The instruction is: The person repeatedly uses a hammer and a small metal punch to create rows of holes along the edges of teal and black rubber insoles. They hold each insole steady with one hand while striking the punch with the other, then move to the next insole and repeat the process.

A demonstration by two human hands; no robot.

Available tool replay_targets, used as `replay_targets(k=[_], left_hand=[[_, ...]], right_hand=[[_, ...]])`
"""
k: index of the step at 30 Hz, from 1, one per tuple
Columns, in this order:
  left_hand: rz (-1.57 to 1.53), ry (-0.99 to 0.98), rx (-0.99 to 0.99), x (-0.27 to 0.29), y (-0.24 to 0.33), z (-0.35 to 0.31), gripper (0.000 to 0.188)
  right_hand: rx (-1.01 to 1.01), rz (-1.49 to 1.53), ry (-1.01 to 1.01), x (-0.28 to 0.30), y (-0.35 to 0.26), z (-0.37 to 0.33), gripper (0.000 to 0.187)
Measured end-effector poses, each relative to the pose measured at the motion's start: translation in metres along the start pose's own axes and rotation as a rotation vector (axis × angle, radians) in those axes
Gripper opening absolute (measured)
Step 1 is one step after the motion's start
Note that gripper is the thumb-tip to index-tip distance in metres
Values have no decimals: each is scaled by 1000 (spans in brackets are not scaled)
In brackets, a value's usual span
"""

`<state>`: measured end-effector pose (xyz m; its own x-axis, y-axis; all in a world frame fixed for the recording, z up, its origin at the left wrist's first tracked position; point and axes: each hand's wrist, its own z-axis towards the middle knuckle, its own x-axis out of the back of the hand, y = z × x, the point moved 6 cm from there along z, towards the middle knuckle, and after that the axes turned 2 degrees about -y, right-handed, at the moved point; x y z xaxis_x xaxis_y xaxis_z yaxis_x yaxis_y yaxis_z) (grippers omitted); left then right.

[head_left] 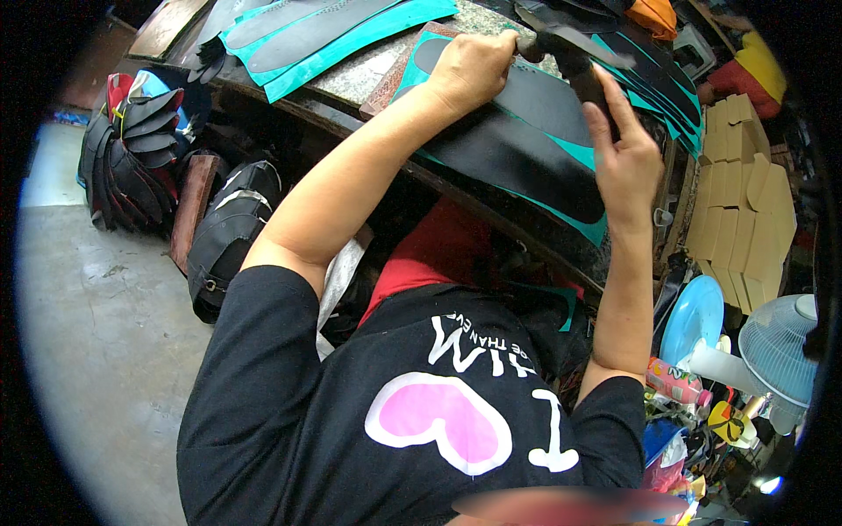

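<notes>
Over the far part of the workbench, my left hand (474, 72) is closed, its fingertips at a small dark rounded piece (528, 47) whose rest I cannot make out. My right hand (627, 162) grips a black-handled tool (579, 77), forefinger stretched along the handle. A curved grey metal part crosses the tool's top, close to the dark piece. Below both hands lie black sole-shaped pieces (517, 162) on teal sheet material (574, 158). A reddish-brown board (386, 90) shows under their left edge.
More teal sheets with grey sole shapes (298, 39) lie at the far left of the bench, others (658, 83) at the right. A bundle of black pieces (132, 149) stands at left. Cardboard boxes (737, 202) and a fan (781, 346) are at right. Another person's arm (737, 79) shows beyond.
</notes>
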<state>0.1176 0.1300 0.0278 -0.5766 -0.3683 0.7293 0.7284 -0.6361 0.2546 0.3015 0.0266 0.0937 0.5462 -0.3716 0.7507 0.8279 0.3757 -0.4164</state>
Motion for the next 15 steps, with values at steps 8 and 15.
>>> replay_targets(k=[8,15], left_hand=[[-713,84,563,-18,-49,-13,20],[-45,33,71,-9,2,0,18]], right_hand=[[-10,227,189,43,19,-3,39],[70,116,145,22,-3,-5,38]])
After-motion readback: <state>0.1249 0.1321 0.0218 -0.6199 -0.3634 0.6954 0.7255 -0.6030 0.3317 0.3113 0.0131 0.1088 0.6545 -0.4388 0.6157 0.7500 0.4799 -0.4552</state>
